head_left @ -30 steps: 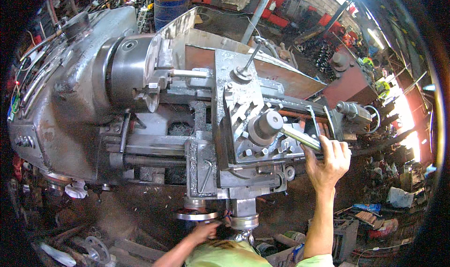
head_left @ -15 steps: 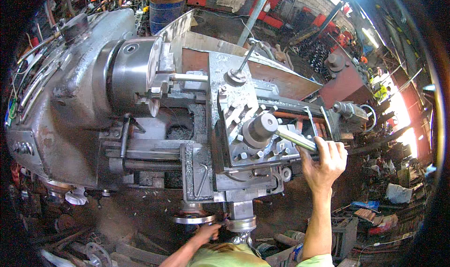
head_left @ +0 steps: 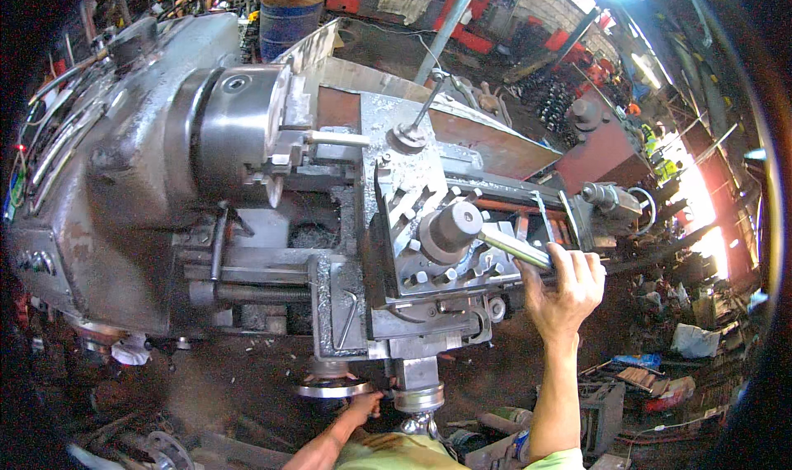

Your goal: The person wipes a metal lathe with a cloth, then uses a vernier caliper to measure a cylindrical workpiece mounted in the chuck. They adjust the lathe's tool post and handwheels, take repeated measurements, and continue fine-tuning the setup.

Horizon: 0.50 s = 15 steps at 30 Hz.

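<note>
Grasping, head view: right hand point(head_left: 564, 290) around one pale lever point(head_left: 510, 247), right of one tool post point(head_left: 450, 229) | left hand point(head_left: 363, 406) by a handwheel point(head_left: 330, 392) rim, grip: cannot tell | one chuck point(head_left: 235, 124), one hex key point(head_left: 349, 320) on carriage point(head_left: 325, 305), one blue drum point(head_left: 290, 25) | any lettering too small to tell

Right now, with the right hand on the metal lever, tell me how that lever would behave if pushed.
The lever should feel stiff, since it looks like a straight metal bar. It would likely swing about the round hub it meets, rather than roll. Its smooth shine may make it slippery.
</note>
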Motion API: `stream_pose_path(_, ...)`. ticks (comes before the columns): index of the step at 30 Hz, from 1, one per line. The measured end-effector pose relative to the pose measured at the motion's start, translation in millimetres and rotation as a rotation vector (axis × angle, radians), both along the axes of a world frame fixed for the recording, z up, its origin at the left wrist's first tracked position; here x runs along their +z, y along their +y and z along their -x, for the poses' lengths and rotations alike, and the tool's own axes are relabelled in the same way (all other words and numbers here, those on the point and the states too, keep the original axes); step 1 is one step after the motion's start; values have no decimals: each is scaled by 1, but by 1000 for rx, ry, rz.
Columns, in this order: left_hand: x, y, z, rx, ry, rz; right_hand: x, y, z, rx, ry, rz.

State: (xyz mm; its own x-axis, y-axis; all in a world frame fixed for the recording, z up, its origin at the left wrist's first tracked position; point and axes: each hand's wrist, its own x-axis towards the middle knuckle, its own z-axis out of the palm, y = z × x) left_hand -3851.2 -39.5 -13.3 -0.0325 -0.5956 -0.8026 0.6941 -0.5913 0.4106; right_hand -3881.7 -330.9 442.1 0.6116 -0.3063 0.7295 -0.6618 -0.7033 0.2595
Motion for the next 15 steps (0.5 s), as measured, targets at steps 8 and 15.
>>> stream_pose_path(8,32,96,-124,-94,-646,-356,1,0,0,-9,15,1)
stream_pose_path(15,-60,5,1,120,-553,-76,0,-2,0,3,16,30)
